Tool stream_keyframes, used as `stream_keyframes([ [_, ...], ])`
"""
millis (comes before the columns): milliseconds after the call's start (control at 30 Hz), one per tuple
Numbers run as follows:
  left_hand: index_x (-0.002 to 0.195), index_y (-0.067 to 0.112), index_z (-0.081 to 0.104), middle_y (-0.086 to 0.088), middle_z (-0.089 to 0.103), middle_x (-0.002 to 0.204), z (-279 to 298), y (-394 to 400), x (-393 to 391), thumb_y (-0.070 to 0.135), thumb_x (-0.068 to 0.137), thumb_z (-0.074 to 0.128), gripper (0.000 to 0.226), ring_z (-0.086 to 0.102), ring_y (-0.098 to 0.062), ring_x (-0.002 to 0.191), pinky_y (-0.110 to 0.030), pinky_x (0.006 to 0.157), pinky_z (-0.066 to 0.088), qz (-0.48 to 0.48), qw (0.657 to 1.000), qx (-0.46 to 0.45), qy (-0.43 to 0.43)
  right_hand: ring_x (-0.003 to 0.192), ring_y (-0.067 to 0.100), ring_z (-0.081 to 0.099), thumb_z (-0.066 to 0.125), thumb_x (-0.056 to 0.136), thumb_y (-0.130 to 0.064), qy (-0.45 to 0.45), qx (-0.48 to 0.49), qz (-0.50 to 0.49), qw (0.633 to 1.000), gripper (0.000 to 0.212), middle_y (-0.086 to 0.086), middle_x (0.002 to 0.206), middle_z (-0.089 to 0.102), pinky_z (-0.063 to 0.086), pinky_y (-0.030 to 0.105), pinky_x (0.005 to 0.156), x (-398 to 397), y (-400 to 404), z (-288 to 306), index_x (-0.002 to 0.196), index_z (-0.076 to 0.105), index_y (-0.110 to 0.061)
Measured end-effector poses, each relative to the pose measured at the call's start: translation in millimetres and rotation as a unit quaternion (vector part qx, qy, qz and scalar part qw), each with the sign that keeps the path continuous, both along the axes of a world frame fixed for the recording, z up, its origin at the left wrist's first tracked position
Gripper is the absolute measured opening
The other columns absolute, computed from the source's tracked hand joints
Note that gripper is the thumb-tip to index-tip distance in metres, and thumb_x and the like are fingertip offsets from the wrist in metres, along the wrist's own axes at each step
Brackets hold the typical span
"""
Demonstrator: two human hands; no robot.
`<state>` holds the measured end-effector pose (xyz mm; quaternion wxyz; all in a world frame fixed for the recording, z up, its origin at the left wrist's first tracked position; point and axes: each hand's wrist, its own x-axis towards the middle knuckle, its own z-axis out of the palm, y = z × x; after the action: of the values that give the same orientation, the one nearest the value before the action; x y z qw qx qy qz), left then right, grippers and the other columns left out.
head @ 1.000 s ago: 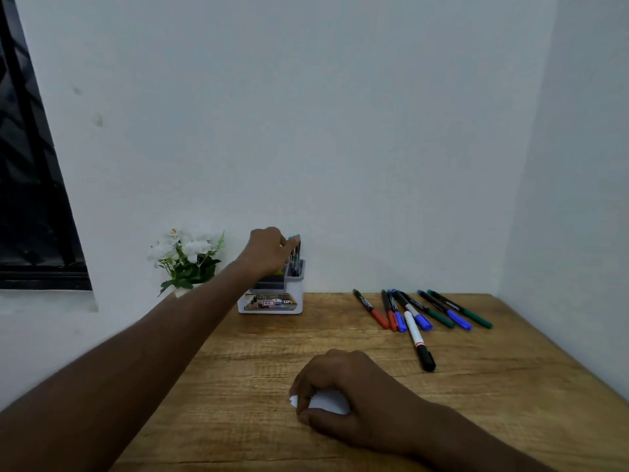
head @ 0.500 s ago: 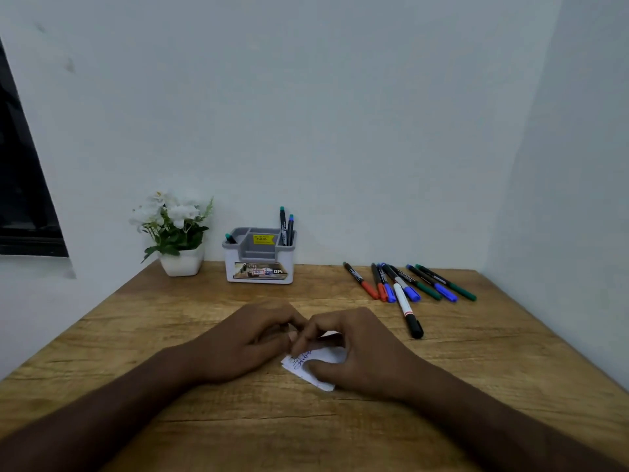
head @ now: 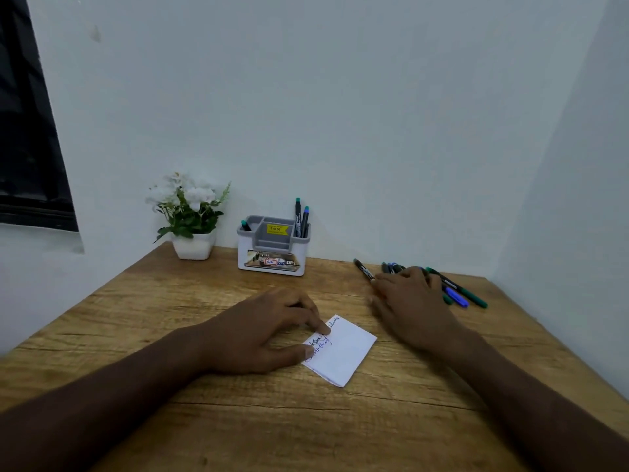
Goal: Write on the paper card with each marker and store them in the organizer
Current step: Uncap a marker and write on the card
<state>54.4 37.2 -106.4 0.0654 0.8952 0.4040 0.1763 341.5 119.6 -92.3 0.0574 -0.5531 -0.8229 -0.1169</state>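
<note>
Left hand presses the paper card, right hand lies over the loose markers.

The left hand (head: 269,332) pins the left edge of the white paper card (head: 343,352) with fingertip and thumb, holding nothing. The right hand (head: 413,304) rests flat, fingers relaxed, on the markers (head: 459,294); whether it grasps one I cannot tell. The organizer (head: 272,247) stands beyond and between both hands, with three markers inside.

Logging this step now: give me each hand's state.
Left hand: open, fingertips pressing the paper card.
Right hand: open, resting on the loose markers; nothing gripped yet.
</note>
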Motion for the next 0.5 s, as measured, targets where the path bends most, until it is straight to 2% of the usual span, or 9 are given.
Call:
stream_keyframes([
  [100, 0.14, 0.045, 0.061, 0.029, 0.049, 0.143, 1.5, -1.9, 0.7, 0.051, 0.103, 0.06, 0.037, 0.045, 0.002, 0.135, -0.032, 0.108, 0.047, -0.004, 1.0, 0.011, 0.001, 0.131, 0.022, 0.049, 0.043, 0.106, -0.049, 0.011, 0.021, 0.008, 1.0, 0.031, -0.008, 0.117, 0.069, 0.03, 0.059, 0.117, -3.6, -4.1, 0.9, 0.112, 0.069, -0.032],
  [167, 0.141, 0.042, 0.062, 0.029, 0.051, 0.143, 1.8, -2.3, 0.8, 0.049, 0.104, 0.06, 0.038, 0.046, 0.003, 0.135, -0.032, 0.109, 0.046, -0.007, 1.0, 0.013, 0.003, 0.123, 0.02, 0.052, 0.055, 0.103, -0.046, 0.065, 0.063, 0.015, 0.996, 0.024, -0.007, 0.103, 0.07, 0.034, 0.054, 0.114, -4.8, -7.1, 3.3, 0.103, 0.074, -0.031],
  [233, 0.141, 0.039, 0.063, 0.027, 0.053, 0.143, 2.3, -1.6, 0.8, 0.048, 0.104, 0.06, 0.038, 0.047, 0.004, 0.134, -0.032, 0.109, 0.046, -0.011, 1.0, 0.012, 0.004, 0.124, 0.022, 0.052, 0.06, 0.101, -0.043, 0.081, 0.086, 0.017, 0.993, 0.02, -0.007, 0.111, 0.071, 0.037, 0.049, 0.109, -6.3, -10.1, 3.8, 0.111, 0.074, -0.032],
  [300, 0.142, 0.036, 0.064, 0.024, 0.056, 0.144, 2.7, -0.9, 0.9, 0.047, 0.104, 0.06, 0.039, 0.049, 0.004, 0.135, -0.033, 0.109, 0.047, -0.016, 1.0, 0.009, -0.004, 0.13, 0.026, 0.05, 0.058, 0.102, -0.042, 0.043, 0.085, 0.006, 0.995, 0.027, -0.006, 0.129, 0.068, 0.037, 0.049, 0.107, -7.9, -11.3, 1.9, 0.123, 0.071, -0.032],
  [333, 0.142, 0.035, 0.064, 0.023, 0.057, 0.145, 2.5, -0.7, 0.8, 0.047, 0.104, 0.061, 0.04, 0.049, 0.003, 0.136, -0.033, 0.109, 0.048, -0.019, 1.0, 0.011, -0.011, 0.13, 0.027, 0.051, 0.056, 0.103, -0.042, 0.027, 0.078, -0.002, 0.997, 0.027, -0.005, 0.131, 0.068, 0.038, 0.049, 0.107, -8.4, -11.5, 0.7, 0.124, 0.071, -0.031],
  [433, 0.141, 0.033, 0.065, 0.022, 0.059, 0.144, 0.9, -1.2, 0.1, 0.043, 0.104, 0.063, 0.038, 0.052, 0.002, 0.135, -0.035, 0.108, 0.049, -0.023, 0.999, 0.018, -0.018, 0.119, 0.026, 0.059, 0.055, 0.105, -0.036, 0.04, 0.061, 0.004, 0.997, 0.025, -0.001, 0.114, 0.073, 0.047, 0.045, 0.102, -9.1, -12.9, 0.1, 0.119, 0.074, -0.029],
  [500, 0.14, 0.033, 0.065, 0.022, 0.061, 0.141, 1.3, -1.9, -0.4, 0.039, 0.104, 0.065, 0.037, 0.055, 0.002, 0.132, -0.035, 0.106, 0.05, -0.025, 0.999, 0.025, -0.02, 0.111, 0.021, 0.063, 0.057, 0.104, -0.027, 0.076, 0.057, 0.027, 0.995, 0.025, -0.001, 0.109, 0.074, 0.055, 0.039, 0.091, -9.2, -14.3, 0.1, 0.123, 0.073, -0.028],
])
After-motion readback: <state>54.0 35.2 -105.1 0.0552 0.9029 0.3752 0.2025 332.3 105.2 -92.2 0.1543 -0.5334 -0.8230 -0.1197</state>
